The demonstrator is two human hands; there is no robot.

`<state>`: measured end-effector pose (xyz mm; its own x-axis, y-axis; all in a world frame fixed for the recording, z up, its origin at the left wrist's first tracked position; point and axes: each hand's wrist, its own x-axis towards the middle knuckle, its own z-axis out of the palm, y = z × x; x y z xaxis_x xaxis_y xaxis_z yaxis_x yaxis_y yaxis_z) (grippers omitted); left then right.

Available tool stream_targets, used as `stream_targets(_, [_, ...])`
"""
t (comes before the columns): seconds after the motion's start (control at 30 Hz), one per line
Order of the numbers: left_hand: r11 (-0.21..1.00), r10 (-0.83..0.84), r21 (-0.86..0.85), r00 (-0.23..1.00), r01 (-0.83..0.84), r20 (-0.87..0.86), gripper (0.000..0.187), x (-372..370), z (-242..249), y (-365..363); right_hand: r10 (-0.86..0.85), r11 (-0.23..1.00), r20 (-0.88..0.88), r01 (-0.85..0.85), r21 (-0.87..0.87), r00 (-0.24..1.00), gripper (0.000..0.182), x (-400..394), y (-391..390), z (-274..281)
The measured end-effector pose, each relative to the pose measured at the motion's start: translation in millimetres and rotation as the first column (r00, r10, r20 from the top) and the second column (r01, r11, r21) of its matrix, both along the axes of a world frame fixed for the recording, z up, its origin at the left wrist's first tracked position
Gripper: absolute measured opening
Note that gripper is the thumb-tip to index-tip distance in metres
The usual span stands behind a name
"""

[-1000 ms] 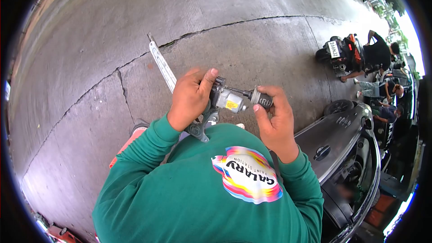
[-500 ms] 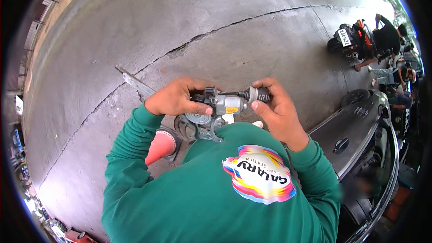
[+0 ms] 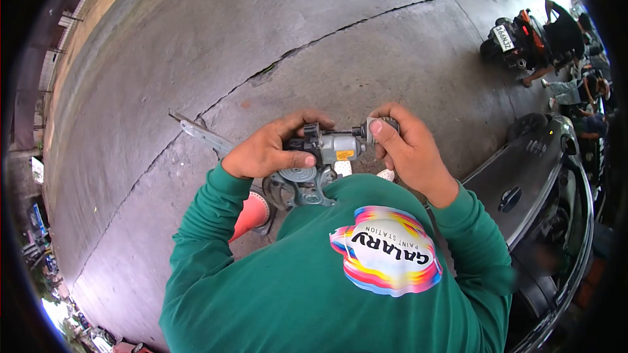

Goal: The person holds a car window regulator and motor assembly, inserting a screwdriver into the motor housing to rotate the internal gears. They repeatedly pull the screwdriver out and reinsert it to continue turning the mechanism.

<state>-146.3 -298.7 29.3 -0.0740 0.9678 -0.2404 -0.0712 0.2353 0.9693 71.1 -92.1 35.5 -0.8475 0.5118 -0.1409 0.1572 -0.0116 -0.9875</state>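
Note:
A window regulator with its silver motor (image 3: 339, 146) is held in front of my green shirt. My left hand (image 3: 261, 149) is closed around the motor's left end, thumb along the near side and fingers over the far side. The regulator's metal rail (image 3: 206, 136) sticks out to the left past my wrist, and its bracket (image 3: 314, 189) hangs below the motor. My right hand (image 3: 413, 150) grips the handle of a screwdriver (image 3: 359, 131), thumb on top of it. Its shaft lies along the motor's far side, and its tip is hidden near my left fingers.
An orange cone (image 3: 252, 214) stands on the concrete floor (image 3: 163, 59) below my left forearm. A grey car door (image 3: 507, 183) is close at my right. Farther right are a motorcycle (image 3: 517, 42) and several people.
My right thumb and fingers have shifted around the screwdriver handle, the thumb now lying over it. The view has moved slightly; my left hand keeps its hold on the regulator.

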Motion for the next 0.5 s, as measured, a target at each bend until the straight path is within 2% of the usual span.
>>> stream_targets(0.03, [1.0, -0.013, 0.013, 1.0, 0.013, -0.005, 0.068, 0, 0, -1, 0.114, 0.985, 0.152, -0.092, -0.147, 0.982, 0.027, 4, 7, 5])
stream_targets(0.1, [1.0, -0.015, -0.022, 1.0, 0.015, 0.016, 0.068, 0, -3, -2, 0.114, 0.993, 0.198, -0.116, 0.0, 0.974, 0.028, 3, 9, 2])
stream_targets(0.13, [0.999, -0.008, -0.04, 0.999, 0.01, 0.053, 0.068, 3, 2, 1, 0.093, 0.994, 0.125, -0.1, 0.049, 0.988, 0.029, 5, 7, 0])
stream_targets(0.17, [0.999, -0.007, -0.046, 0.994, 0.012, 0.111, 0.069, 2, -7, 3, 0.089, 0.991, -0.075, -0.081, 0.104, 0.993, 0.031, 7, 8, -12])
stream_targets(0.2, [0.998, 0.011, -0.066, 0.996, -0.006, 0.084, 0.072, 5, -1, 8, 0.147, 0.975, -0.021, -0.141, 0.175, 0.989, 0.038, 12, 13, 5])
stream_targets(0.23, [0.999, 0.011, -0.041, 0.995, -0.007, 0.099, 0.072, 9, 0, 11, 0.159, 0.943, -0.131, -0.111, 0.315, 0.978, 0.04, 14, 14, -8])
stream_targets(0.33, [0.996, 0.052, -0.072, 0.993, -0.044, 0.107, 0.072, 17, 8, 14, 0.15, 0.925, -0.14, -0.089, 0.37, 0.979, 0.04, 18, 19, -4])
stream_targets(0.4, [0.999, 0.039, -0.035, 0.997, -0.037, 0.061, 0.07, 23, 16, 20, 0.248, 0.87, -0.015, -0.216, 0.444, 0.969, 0.04, 15, 21, -1])
stream_targets(0.47, [0.992, 0.055, -0.112, 0.998, -0.053, 0.008, 0.078, 28, 22, 24, 0.231, 0.841, -0.021, -0.189, 0.508, 0.973, 0.033, 10, 24, 2])
stream_targets(0.5, [0.996, -0.013, -0.092, 0.997, 0.02, 0.079, 0.067, 22, 23, 24, 0.303, 0.833, 0.127, -0.327, 0.447, 0.945, 0.029, 3, 30, 10])
